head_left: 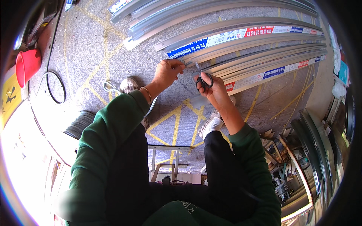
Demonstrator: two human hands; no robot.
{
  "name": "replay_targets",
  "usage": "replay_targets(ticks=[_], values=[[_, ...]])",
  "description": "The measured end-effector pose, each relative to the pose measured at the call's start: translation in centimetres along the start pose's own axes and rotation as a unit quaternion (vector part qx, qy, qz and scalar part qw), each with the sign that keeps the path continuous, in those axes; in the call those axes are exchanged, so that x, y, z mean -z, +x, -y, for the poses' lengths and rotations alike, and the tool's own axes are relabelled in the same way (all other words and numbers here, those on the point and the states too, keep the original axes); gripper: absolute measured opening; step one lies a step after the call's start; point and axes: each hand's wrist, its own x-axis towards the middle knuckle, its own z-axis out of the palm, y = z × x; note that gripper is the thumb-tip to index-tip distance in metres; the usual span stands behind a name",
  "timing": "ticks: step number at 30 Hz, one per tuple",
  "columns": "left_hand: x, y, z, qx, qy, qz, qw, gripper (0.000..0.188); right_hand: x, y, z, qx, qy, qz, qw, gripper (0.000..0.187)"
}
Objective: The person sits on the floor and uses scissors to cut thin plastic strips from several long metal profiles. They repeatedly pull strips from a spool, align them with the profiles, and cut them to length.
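My right hand (212, 87) is closed round a pair of scissors (198, 80) with black loop handles. Their short metal blades point up and away from me. To the left of them, my left hand (167, 72) is closed in a pinch at the near-left end of a long metal profile (211, 54). What its fingertips grip, if anything, is too small to make out. A second bundle of metal profiles (260, 62), with a printed blue, white and red strip along it, lies just beyond my right hand.
More metal profiles (211, 17) lie farther off on the grey floor with yellow lines (100, 81). At the left are a red bucket (27, 67), a black cable (56, 84) and a grey coil (80, 124). A metal frame with hardware (294, 180) stands at the right.
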Motion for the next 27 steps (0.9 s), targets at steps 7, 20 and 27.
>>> replay_targets(ticks=[7,20,27], values=[[-0.6,0.5,-0.4,-0.006,0.037,-0.016,0.999,0.015,0.0,-0.2,0.2,-0.011,0.019,0.02,1.0,0.032],[-0.4,0.0,0.9,0.002,-0.057,0.02,0.998,0.016,-0.2,-0.5,0.4,-0.019,0.008,0.014,1.0,0.033],[-0.9,0.4,1.0,0.011,-0.054,0.02,0.998,0.011,-0.1,-0.4,0.1,-0.017,0.005,0.012,1.0,0.032]])
